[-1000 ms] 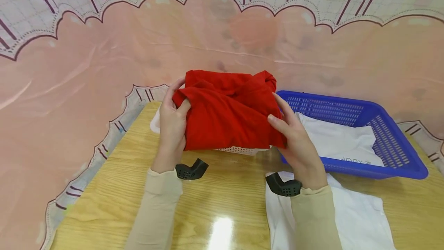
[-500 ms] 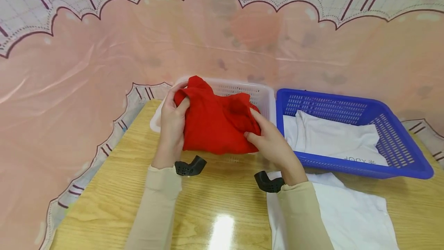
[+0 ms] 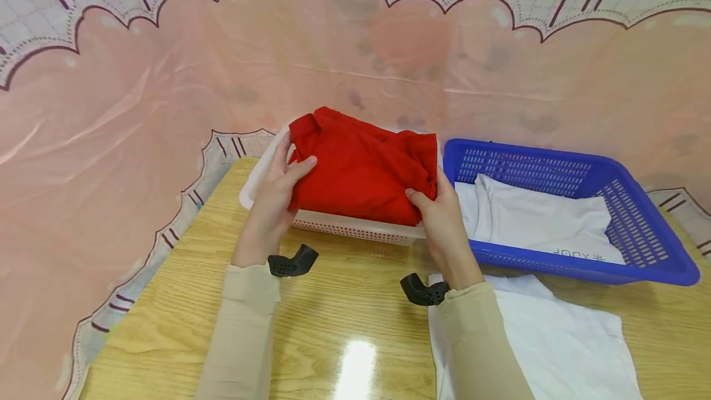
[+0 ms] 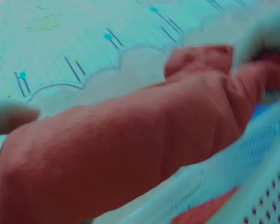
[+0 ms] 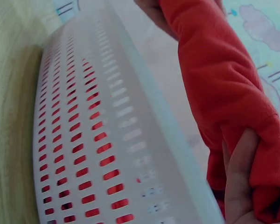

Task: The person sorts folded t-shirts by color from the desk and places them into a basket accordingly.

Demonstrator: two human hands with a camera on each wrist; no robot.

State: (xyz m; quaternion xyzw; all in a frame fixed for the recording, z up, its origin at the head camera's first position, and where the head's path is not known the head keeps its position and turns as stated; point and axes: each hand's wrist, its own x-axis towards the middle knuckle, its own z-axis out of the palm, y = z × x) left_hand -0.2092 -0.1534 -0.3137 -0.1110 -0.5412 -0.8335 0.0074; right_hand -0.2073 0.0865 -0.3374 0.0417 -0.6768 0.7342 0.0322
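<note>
A folded red garment is held by both hands over the white plastic basket. My left hand grips its left edge, the thumb lying on top. At the opposite edge my right hand pinches the folds between thumb and fingers. The right wrist view has the garment just above the rim of the basket. More red cloth lies inside the basket in the left wrist view, and red shows through the holes of the side wall. Which kind of garment it is cannot be told.
A blue basket with folded white clothes stands directly right of the white one. In front of it a white cloth lies on the wooden table, partly under my right forearm. A patterned curtain hangs behind.
My right hand drew inward with its edge, then moved back outward, and the garment lies flatter now. Both hands have shifted the garment slightly away, uncovering the basket's front wall.
</note>
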